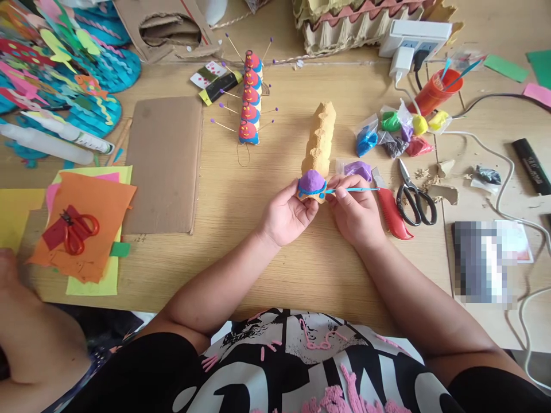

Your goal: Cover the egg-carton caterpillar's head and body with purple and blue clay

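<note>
A tan strip of egg carton cups [319, 135] stretches away from me, its near cup coated in purple clay [311, 181] with a blue band and blue dots along its lower edge. My left hand [287, 213] is closed around the left side of that near cup. Pinched in my right hand [353, 209] is a thin blue clay tool [355, 190], its tip touching the cup's right side. Just beyond the right hand lies a bag of purple clay [358, 170]. A red-handled utility knife [394, 212] and black scissors [415, 198] lie to its right.
A painted egg carton caterpillar [250, 103] with pins stands at the back. Cardboard [161, 163] and coloured paper [90, 223] lie left, with red scissors [76, 232]. Bagged clay [391, 121], a red cup [439, 92] and a power strip [413, 37] stand right. Another person's arm [34, 332] is at left.
</note>
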The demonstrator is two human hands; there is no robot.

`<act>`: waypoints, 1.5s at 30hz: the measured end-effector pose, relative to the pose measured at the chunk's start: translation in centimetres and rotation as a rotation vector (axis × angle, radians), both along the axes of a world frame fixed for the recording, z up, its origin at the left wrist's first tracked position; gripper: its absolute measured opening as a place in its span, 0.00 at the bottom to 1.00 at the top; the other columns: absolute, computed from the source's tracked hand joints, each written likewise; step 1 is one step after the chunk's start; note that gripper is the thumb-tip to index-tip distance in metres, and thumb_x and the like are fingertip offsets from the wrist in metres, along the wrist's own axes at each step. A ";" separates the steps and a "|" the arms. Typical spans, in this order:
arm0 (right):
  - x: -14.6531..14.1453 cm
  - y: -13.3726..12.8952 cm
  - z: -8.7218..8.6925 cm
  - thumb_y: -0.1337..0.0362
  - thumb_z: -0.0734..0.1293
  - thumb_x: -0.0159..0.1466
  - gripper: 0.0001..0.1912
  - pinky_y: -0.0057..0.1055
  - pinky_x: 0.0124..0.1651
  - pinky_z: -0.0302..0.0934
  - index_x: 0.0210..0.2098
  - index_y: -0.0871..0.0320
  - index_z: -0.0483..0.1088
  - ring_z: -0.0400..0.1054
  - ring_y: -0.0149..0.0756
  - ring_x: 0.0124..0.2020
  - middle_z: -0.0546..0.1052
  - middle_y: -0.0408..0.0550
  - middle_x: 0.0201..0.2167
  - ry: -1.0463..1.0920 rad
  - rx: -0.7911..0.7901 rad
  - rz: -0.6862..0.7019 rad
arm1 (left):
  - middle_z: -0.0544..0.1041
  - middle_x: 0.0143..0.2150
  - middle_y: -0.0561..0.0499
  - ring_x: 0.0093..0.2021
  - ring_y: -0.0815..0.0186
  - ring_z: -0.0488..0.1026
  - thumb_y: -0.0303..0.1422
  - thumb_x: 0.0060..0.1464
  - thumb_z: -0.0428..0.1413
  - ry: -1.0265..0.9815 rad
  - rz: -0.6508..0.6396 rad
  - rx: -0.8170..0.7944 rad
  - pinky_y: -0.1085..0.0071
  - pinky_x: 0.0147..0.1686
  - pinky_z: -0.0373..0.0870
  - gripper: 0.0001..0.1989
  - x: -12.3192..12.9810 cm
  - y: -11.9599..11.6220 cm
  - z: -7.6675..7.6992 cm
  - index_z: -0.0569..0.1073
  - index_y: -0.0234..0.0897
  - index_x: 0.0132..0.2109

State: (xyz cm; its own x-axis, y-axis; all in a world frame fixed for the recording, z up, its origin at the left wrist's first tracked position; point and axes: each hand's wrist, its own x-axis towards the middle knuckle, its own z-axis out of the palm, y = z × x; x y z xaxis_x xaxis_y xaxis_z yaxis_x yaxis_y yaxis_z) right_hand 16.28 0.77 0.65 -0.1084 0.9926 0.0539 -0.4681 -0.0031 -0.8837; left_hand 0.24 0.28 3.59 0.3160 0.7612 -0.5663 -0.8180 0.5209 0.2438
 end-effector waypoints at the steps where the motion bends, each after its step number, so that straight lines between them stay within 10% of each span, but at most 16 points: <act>1: -0.2 -0.1 0.1 0.52 0.82 0.59 0.16 0.38 0.51 0.71 0.33 0.50 0.73 0.72 0.35 0.40 0.76 0.41 0.37 0.017 -0.020 0.007 | 0.84 0.38 0.49 0.32 0.72 0.79 0.32 0.72 0.52 -0.007 0.000 -0.016 0.77 0.36 0.80 0.13 0.0 0.0 0.1 0.81 0.35 0.46; 9: -0.4 -0.6 -0.1 0.50 0.80 0.61 0.18 0.35 0.48 0.70 0.35 0.51 0.70 0.71 0.32 0.37 0.76 0.40 0.35 -0.089 -0.041 -0.021 | 0.83 0.37 0.45 0.34 0.68 0.82 0.48 0.73 0.50 -0.063 -0.078 0.033 0.76 0.35 0.81 0.25 -0.1 -0.1 -0.3 0.80 0.30 0.44; 20: -0.4 -0.9 -0.2 0.51 0.79 0.63 0.14 0.35 0.46 0.73 0.37 0.50 0.73 0.73 0.33 0.37 0.79 0.41 0.38 -0.108 -0.026 0.005 | 0.81 0.36 0.52 0.34 0.72 0.79 0.39 0.68 0.60 -0.007 -0.092 0.051 0.77 0.38 0.80 0.10 0.3 -0.2 -0.5 0.78 0.36 0.43; 45: -0.3 -1.0 1.2 0.47 0.77 0.64 0.17 0.34 0.39 0.72 0.34 0.51 0.73 0.72 0.35 0.35 0.77 0.44 0.34 -0.384 0.146 -0.102 | 0.81 0.36 0.52 0.33 0.72 0.77 0.43 0.64 0.64 0.041 -0.115 0.078 0.77 0.34 0.74 0.13 0.5 -0.4 -0.7 0.79 0.37 0.40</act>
